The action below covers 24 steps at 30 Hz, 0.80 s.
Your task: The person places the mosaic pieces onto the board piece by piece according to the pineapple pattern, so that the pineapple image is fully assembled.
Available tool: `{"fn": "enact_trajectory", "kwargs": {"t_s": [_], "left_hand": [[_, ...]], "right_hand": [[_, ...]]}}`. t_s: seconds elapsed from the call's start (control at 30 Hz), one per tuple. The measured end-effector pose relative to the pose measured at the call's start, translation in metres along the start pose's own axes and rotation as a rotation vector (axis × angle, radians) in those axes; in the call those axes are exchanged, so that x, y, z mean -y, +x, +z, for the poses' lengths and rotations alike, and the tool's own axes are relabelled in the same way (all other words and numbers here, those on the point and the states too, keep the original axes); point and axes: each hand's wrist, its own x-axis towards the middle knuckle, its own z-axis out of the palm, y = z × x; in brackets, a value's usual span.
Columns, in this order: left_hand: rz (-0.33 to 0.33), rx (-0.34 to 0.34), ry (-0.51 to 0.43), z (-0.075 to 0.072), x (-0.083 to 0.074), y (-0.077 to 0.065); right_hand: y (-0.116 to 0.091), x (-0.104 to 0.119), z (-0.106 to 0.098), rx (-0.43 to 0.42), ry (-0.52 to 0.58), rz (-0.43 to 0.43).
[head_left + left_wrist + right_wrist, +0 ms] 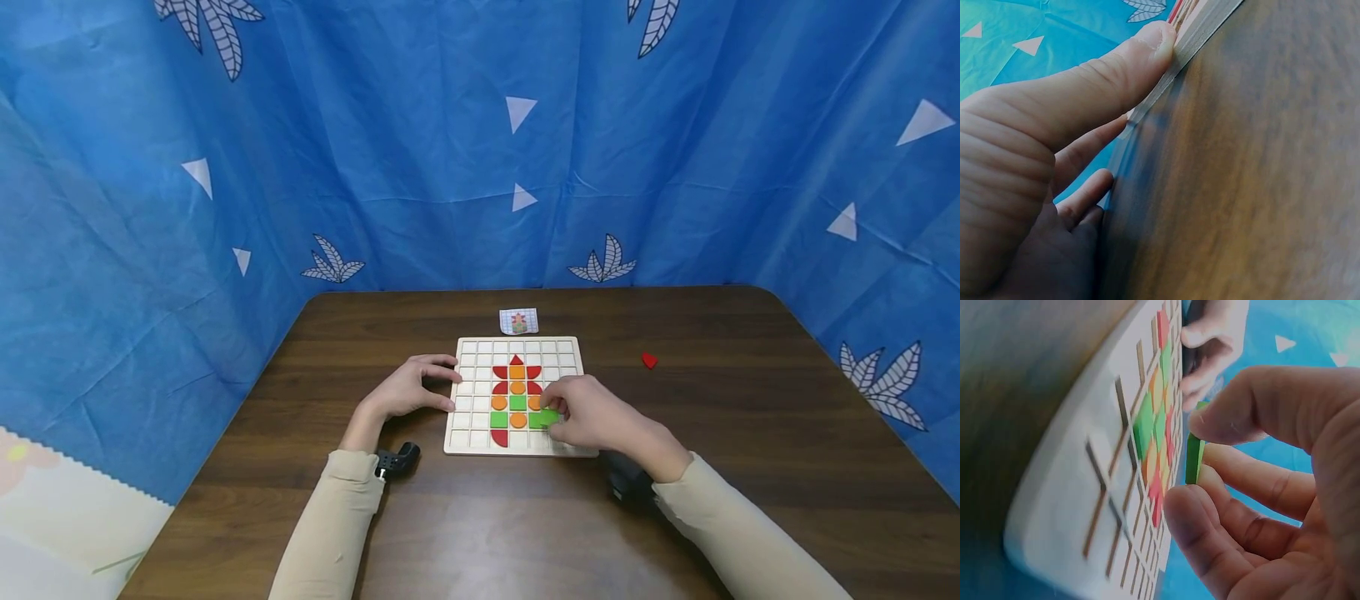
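A pale wooden grid board (480, 437) lies on the table. My left hand (408, 387) is at its left edge, thumb and fingertips touching the side with fingers extended. Over the lower right of the board, my right hand (600, 412) pinches a thin green tile (1194, 457) between thumb and fingers, raised off the grid; its full outline is hidden. Set in the grid are a red triangle (517, 361), an orange square (517, 372), orange circles (518, 421), green squares (498, 420) and red curved pieces (498, 437).
A small card (518, 322) printed with a coloured grid figure lies just behind the board. To the right, a loose red piece (649, 360) rests on the brown table (712, 400). Blue curtain (450, 150) surrounds the table's back and sides.
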Motion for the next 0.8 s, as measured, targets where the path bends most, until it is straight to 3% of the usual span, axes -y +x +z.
{"fn": "enact_trajectory", "kwargs": {"t_s": [0.33, 0.63, 0.8], "left_hand": [[0.032, 0.007, 0.008, -0.001, 0.002, 0.001], [0.039, 0.008, 0.005, -0.002, 0.002, 0.002], [0.036, 0.006, -0.002, -0.001, 0.002, 0.001]], "right_hand": [[0.007, 0.018, 0.024, 0.033, -0.004, -0.092], [0.007, 0.02, 0.034, -0.01, -0.067, -0.265], [0.005, 0.02, 0.033, -0.004, -0.086, -0.263]]}}
